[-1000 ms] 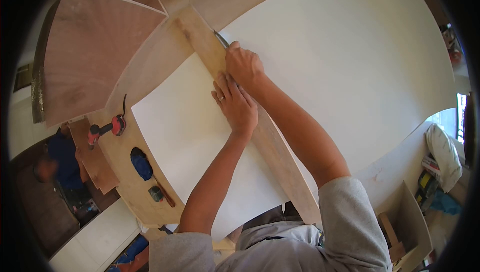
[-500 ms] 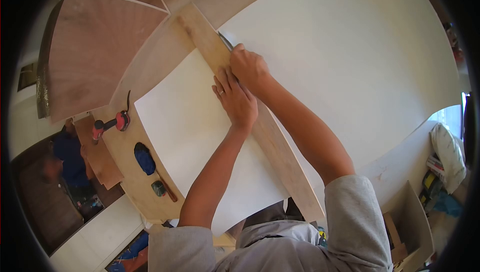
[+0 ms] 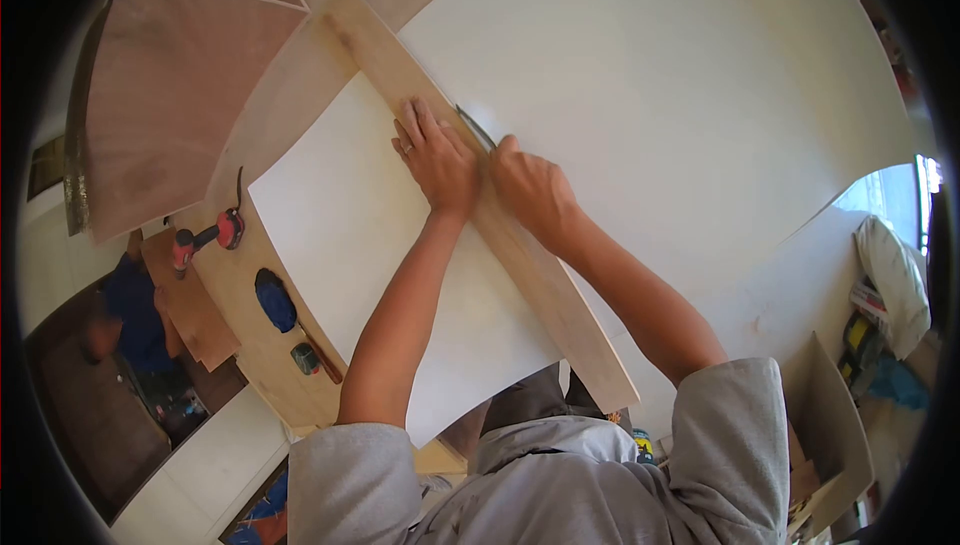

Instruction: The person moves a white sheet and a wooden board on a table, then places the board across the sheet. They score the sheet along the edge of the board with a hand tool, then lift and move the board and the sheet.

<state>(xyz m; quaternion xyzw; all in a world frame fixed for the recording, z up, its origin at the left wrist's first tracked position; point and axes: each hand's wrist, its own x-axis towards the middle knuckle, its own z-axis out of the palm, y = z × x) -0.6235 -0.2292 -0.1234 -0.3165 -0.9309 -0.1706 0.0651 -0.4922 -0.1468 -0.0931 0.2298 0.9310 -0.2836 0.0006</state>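
A large white sheet (image 3: 640,125) lies across the worktop, with a long wooden board (image 3: 530,275) set over it at a slant. My left hand (image 3: 437,160) presses down on the board, palm flat and fingers stretched out. Just right of it, my right hand (image 3: 535,190) is closed around a knife (image 3: 474,127) with a narrow, slightly curved blade. The blade's tip meets the white sheet along the board's right edge. Most of the knife's handle is hidden in my fist.
On the left of the worktop lie a red cordless drill (image 3: 210,238), a dark blue pouch-like object (image 3: 275,300) and a hammer-like tool (image 3: 318,358). Brown panels (image 3: 170,95) stand at the upper left. Another person (image 3: 140,310) is at the far left. An open box (image 3: 830,435) stands lower right.
My right hand has drawn the knife down along the board's edge, toward my body. My left hand now lies beside it, a little farther up the board.
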